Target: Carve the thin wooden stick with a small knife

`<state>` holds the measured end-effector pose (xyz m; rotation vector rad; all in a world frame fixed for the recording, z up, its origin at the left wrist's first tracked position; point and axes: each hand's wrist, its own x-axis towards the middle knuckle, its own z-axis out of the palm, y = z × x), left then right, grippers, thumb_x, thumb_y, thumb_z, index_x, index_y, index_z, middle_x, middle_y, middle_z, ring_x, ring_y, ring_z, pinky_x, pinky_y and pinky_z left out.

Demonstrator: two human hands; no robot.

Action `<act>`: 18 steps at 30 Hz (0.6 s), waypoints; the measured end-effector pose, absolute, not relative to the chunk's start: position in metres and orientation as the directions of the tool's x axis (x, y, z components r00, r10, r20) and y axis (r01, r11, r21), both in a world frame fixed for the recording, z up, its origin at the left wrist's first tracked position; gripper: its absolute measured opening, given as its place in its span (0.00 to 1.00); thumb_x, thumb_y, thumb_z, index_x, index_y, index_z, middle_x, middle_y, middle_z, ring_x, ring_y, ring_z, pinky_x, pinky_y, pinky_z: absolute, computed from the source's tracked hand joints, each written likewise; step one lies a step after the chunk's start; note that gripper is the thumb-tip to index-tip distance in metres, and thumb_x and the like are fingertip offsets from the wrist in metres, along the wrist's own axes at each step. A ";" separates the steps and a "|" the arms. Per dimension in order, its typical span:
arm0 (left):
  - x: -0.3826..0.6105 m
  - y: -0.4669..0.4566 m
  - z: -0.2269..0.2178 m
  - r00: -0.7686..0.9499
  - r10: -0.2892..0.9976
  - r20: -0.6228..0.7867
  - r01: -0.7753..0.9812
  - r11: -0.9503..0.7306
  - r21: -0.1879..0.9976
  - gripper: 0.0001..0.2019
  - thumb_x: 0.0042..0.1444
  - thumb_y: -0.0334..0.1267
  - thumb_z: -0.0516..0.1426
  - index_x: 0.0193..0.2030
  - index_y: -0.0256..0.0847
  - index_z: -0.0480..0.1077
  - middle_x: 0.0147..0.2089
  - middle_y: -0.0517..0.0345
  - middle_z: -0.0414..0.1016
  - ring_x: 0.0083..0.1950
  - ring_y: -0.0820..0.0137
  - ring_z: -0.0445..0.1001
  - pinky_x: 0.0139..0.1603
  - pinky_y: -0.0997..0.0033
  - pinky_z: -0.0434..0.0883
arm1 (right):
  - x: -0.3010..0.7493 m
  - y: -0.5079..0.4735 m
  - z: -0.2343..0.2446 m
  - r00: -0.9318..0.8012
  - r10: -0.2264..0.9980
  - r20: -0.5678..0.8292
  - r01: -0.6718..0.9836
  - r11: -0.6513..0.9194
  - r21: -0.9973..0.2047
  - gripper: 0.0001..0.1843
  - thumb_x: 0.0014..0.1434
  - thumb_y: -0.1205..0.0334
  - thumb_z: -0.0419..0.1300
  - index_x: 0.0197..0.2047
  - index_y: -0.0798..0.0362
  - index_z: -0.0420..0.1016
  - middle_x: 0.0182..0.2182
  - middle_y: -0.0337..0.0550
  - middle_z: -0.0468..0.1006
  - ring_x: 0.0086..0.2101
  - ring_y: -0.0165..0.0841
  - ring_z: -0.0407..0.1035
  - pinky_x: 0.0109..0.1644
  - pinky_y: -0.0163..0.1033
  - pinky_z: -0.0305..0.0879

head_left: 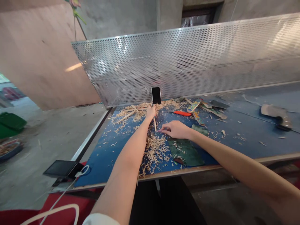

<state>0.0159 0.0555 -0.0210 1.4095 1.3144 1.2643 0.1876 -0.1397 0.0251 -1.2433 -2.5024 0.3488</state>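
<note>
Stretched forward, my left hand [150,112] is closed around the far end of a thin, pale wooden stick [155,124], which points back toward me. My right hand [177,129] is pinched near the stick's close end. A small thin item [159,131] shows at its fingertips, too small to name. Below the stick lies a heap of curled wood shavings [156,150]. A dark green sheet [186,152] rests under my right forearm, with some shavings on it.
A phone [156,95] leans upright against the perforated metal screen [140,68] behind the blue table [100,162]. More sticks [126,117] lie at left. An orange-handled tool [182,113] and patterned strips [196,107] lie at right. A black device with a cable [63,168] sits at the left corner.
</note>
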 end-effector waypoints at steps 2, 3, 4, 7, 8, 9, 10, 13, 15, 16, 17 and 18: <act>0.017 0.054 -0.020 -0.067 0.991 0.112 0.143 -0.101 0.985 0.09 0.79 0.46 0.53 0.46 0.46 0.62 0.19 0.71 0.56 0.17 0.72 0.60 0.25 0.72 0.57 | 0.189 -0.139 0.025 -0.529 0.810 0.253 0.727 0.586 -0.357 0.16 0.76 0.49 0.60 0.52 0.44 0.87 0.32 0.41 0.87 0.32 0.38 0.76 0.38 0.40 0.59; 0.017 0.053 -0.019 -0.071 0.992 0.104 0.130 -0.094 0.987 0.10 0.79 0.45 0.54 0.44 0.47 0.61 0.19 0.72 0.56 0.16 0.72 0.59 0.25 0.72 0.56 | 0.190 -0.138 0.025 -0.510 0.812 0.284 0.734 0.583 -0.350 0.16 0.76 0.49 0.59 0.53 0.44 0.87 0.33 0.41 0.87 0.32 0.38 0.76 0.38 0.41 0.59; 0.017 0.052 -0.019 -0.066 0.993 0.100 0.121 -0.092 0.988 0.10 0.79 0.45 0.54 0.43 0.47 0.60 0.18 0.72 0.55 0.16 0.73 0.58 0.24 0.73 0.55 | 0.190 -0.136 0.025 -0.498 0.812 0.304 0.743 0.580 -0.334 0.16 0.76 0.50 0.59 0.54 0.45 0.86 0.33 0.42 0.88 0.32 0.38 0.76 0.39 0.41 0.59; 0.017 0.049 -0.019 -0.041 0.995 0.094 0.087 -0.090 0.992 0.11 0.79 0.44 0.52 0.42 0.47 0.59 0.18 0.73 0.54 0.16 0.72 0.57 0.24 0.73 0.55 | 0.189 -0.129 0.021 -0.521 0.800 0.298 0.756 0.595 -0.274 0.14 0.76 0.52 0.60 0.54 0.45 0.86 0.34 0.43 0.88 0.34 0.39 0.77 0.39 0.40 0.58; 0.017 0.049 -0.019 -0.035 0.995 0.094 0.075 -0.092 0.993 0.11 0.79 0.46 0.53 0.42 0.47 0.60 0.18 0.73 0.54 0.16 0.72 0.56 0.24 0.73 0.55 | 0.189 -0.127 0.019 -0.538 0.793 0.287 0.753 0.605 -0.259 0.13 0.76 0.53 0.60 0.53 0.44 0.86 0.34 0.43 0.88 0.34 0.39 0.77 0.40 0.40 0.58; 0.017 0.049 -0.019 -0.029 0.995 0.094 0.064 -0.092 0.994 0.12 0.78 0.47 0.53 0.42 0.47 0.60 0.18 0.73 0.54 0.16 0.73 0.56 0.24 0.73 0.55 | 0.189 -0.125 0.017 -0.552 0.786 0.278 0.749 0.614 -0.249 0.13 0.77 0.53 0.60 0.53 0.44 0.87 0.34 0.43 0.88 0.35 0.40 0.78 0.40 0.40 0.59; 0.017 0.050 -0.020 -0.025 0.995 0.092 0.054 -0.090 0.994 0.12 0.78 0.48 0.54 0.42 0.47 0.61 0.18 0.73 0.54 0.16 0.73 0.57 0.24 0.73 0.55 | 0.189 -0.123 0.015 -0.562 0.781 0.272 0.746 0.621 -0.242 0.13 0.77 0.52 0.60 0.53 0.44 0.87 0.35 0.43 0.88 0.35 0.40 0.78 0.40 0.40 0.59; 0.016 0.050 -0.020 -0.012 0.997 0.079 0.034 -0.079 0.996 0.13 0.78 0.49 0.50 0.42 0.47 0.63 0.19 0.70 0.56 0.17 0.72 0.58 0.24 0.73 0.57 | 0.189 -0.120 0.011 -0.573 0.773 0.271 0.743 0.630 -0.226 0.14 0.77 0.51 0.60 0.54 0.43 0.86 0.36 0.43 0.88 0.37 0.40 0.78 0.41 0.40 0.59; 0.015 0.049 -0.019 -0.002 0.996 0.084 0.023 -0.084 0.996 0.12 0.77 0.48 0.49 0.43 0.46 0.65 0.20 0.69 0.58 0.18 0.72 0.59 0.24 0.72 0.58 | 0.189 -0.119 0.010 -0.572 0.774 0.270 0.749 0.628 -0.214 0.14 0.78 0.51 0.59 0.55 0.42 0.86 0.37 0.43 0.88 0.37 0.41 0.78 0.41 0.41 0.58; 0.014 0.048 -0.019 0.003 0.996 0.092 0.021 -0.092 0.996 0.12 0.77 0.48 0.50 0.44 0.45 0.66 0.21 0.68 0.60 0.18 0.72 0.60 0.25 0.72 0.59 | 0.189 -0.119 0.010 -0.571 0.777 0.266 0.753 0.625 -0.208 0.15 0.78 0.51 0.59 0.55 0.43 0.86 0.36 0.43 0.88 0.36 0.40 0.78 0.41 0.41 0.58; 0.014 0.047 -0.018 0.011 0.995 0.099 0.022 -0.099 0.995 0.11 0.76 0.48 0.52 0.45 0.45 0.66 0.22 0.67 0.62 0.19 0.72 0.61 0.26 0.72 0.61 | 0.189 -0.118 0.010 -0.568 0.781 0.261 0.758 0.619 -0.203 0.15 0.78 0.51 0.58 0.55 0.43 0.85 0.36 0.43 0.88 0.36 0.40 0.77 0.41 0.41 0.58; 0.013 0.045 -0.017 0.019 0.995 0.101 0.030 -0.102 0.994 0.11 0.76 0.48 0.53 0.46 0.45 0.67 0.23 0.67 0.64 0.20 0.72 0.62 0.27 0.71 0.62 | 0.189 -0.118 0.010 -0.562 0.786 0.257 0.766 0.612 -0.197 0.15 0.78 0.50 0.58 0.56 0.43 0.85 0.36 0.44 0.87 0.36 0.40 0.77 0.41 0.41 0.58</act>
